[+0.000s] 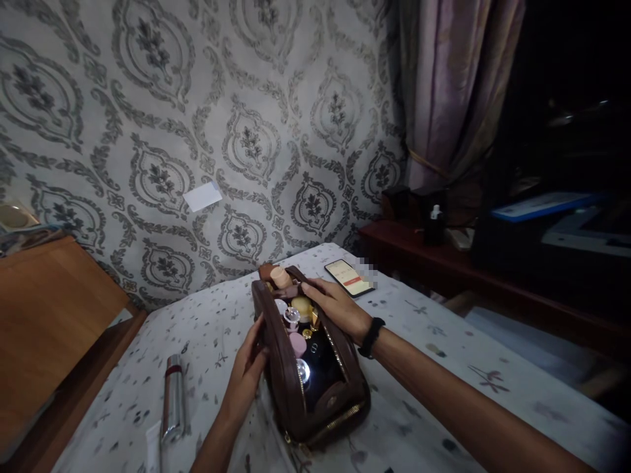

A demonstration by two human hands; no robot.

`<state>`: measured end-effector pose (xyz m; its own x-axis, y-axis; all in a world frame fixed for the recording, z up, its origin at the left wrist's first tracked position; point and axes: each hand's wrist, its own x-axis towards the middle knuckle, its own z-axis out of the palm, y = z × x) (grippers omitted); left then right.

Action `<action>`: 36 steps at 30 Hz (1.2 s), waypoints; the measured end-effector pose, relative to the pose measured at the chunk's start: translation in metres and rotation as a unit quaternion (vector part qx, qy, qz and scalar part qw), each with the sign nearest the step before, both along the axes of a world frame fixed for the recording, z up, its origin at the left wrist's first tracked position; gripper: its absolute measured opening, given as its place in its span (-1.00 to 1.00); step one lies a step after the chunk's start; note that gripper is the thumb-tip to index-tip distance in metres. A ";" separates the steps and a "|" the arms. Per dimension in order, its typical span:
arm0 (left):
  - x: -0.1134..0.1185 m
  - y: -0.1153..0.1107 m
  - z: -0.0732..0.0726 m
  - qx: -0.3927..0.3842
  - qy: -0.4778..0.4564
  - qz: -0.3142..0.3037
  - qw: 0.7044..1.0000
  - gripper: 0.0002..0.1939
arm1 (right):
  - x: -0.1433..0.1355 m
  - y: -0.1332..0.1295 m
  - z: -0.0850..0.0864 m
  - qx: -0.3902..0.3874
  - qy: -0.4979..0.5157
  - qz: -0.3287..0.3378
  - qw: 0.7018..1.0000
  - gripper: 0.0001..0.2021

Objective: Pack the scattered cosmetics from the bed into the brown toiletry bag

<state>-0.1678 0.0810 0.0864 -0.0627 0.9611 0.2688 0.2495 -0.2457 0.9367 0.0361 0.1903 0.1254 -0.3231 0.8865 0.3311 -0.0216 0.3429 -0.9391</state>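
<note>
A brown makeup bag (286, 374) lies unzipped on the patterned bedsheet, its top wide apart. Inside are several small cosmetic items, among them a pink round cap (298, 344), a yellow round item (302, 309), a shiny clear-topped jar (291, 319) and a black case (315, 351). A beige-capped bottle (280, 278) pokes up at the far end. My left hand (249, 358) grips the bag's left wall, thumb near the side. My right hand (338, 309), with a black band at the wrist, reaches over the right rim, its fingertips closed at a brown flap near the far end.
A phone (350, 278) with a lit screen lies beyond my right hand. To the left are a silver cylindrical bottle (173, 401) and a white tube (154, 447). A wooden board (64, 315) borders the bed's left; a dark red table (399, 243) stands at the right.
</note>
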 end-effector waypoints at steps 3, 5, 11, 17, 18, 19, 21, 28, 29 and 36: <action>0.001 -0.001 -0.004 0.012 -0.004 0.018 1.000 -0.41 | 0.000 0.001 0.000 -0.013 -0.003 -0.001 1.000 -0.61; 0.000 -0.002 -0.006 0.013 -0.016 0.030 0.999 -0.42 | 0.001 0.000 0.001 -0.030 -0.007 -0.015 0.999 -0.61; -0.001 -0.002 -0.007 0.014 -0.047 0.032 0.998 -0.42 | 0.004 -0.005 0.004 -0.057 0.013 -0.045 0.997 -0.56; -0.001 -0.002 -0.004 0.017 -0.051 0.028 0.998 -0.41 | 0.007 -0.011 0.008 -0.036 0.013 -0.057 0.998 -0.53; -0.002 -0.003 -0.004 0.017 -0.054 0.029 0.998 -0.41 | 0.008 -0.014 0.009 -0.023 0.011 -0.062 0.998 -0.53; -0.002 -0.003 -0.004 0.017 -0.057 0.029 0.998 -0.41 | 0.009 -0.017 0.010 -0.007 0.009 -0.070 0.998 -0.53; -0.005 -0.004 -0.004 0.013 -0.060 0.030 0.998 -0.40 | 0.011 -0.025 0.014 0.035 0.002 -0.086 0.996 -0.55; -0.012 -0.012 -0.004 0.020 -0.033 0.027 0.999 -0.48 | 0.017 -0.081 0.031 0.236 0.003 -0.155 0.959 -0.80; -0.011 -0.017 0.001 0.028 -0.016 0.041 0.999 -0.53 | 0.016 -0.093 0.031 0.267 0.008 -0.150 0.952 -0.82; 0.020 -0.101 0.056 0.155 0.146 0.088 0.973 -0.82 | -0.012 -0.163 -0.013 0.285 -0.016 0.080 0.955 -0.78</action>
<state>-0.1481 -0.0203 0.1426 -0.0956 0.8125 0.5750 0.5580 -0.4346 0.7069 0.0244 0.0277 0.1120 -0.4570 0.5038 0.7330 -0.0908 0.7934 -0.6019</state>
